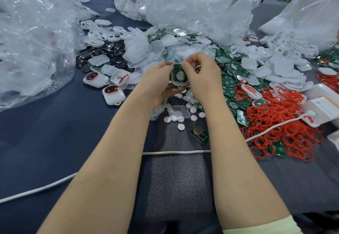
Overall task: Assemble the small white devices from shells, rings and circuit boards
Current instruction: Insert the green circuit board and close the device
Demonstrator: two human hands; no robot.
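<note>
No text, label, brand or number is showing clearly enough to read. Tiny white printing is running along the lower edge of the loose green rectangular circuit board (199, 134) that is lying on the dark blue cloth-covered tabletop (55, 133). Similar specks are showing at the top of the second green circuit board (179, 74), which is sitting in the white plastic shell (178, 85). Both are blurring into marks too small to make out.

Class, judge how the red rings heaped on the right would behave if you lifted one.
The red rings look thin and bent, so probably floppy and light. They lie tangled, so several would likely lift together.
</note>
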